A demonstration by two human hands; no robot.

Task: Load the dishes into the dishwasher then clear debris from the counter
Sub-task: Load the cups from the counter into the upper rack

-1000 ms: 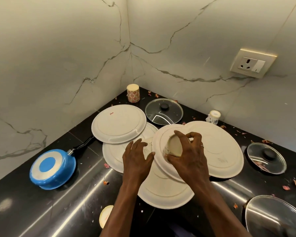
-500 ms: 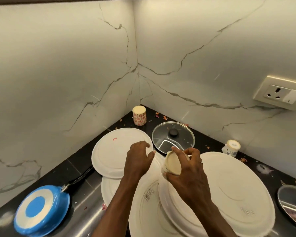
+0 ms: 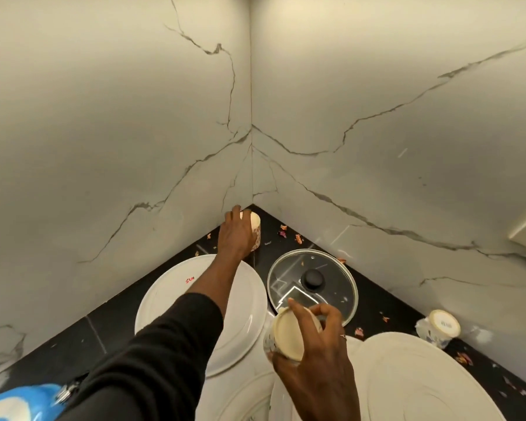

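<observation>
Biggest pieces first: the large plate [image 3: 422, 375] lies upside down at the near right and the marked plate [image 3: 170, 296] upside down to the left, both flat on the black counter [image 3: 392, 302]. They look stiff, glossy, probably slick and breakable, best taken at the rim. Between them and the corner the glass lid [image 3: 328, 268] lies flat, knob up; fragile, I'd say, and the knob is the place to grab it. Now the cups! The right hand [image 3: 313, 360] clamps the held cup [image 3: 287, 335] above the plates, thumb and fingers curled round its wall, base tipped toward the camera, long axis slanting down and away. The left hand [image 3: 236, 235] is stretched into the corner, fingers wrapped round the corner cup [image 3: 255, 229], which stands base up, axis near vertical. Both cups look light, rigid and chippable, so the side wall suits them. A third cup [image 3: 438, 326] waits inverted by the right wall, with petal scraps [image 3: 298, 237] scattered nearby.
</observation>
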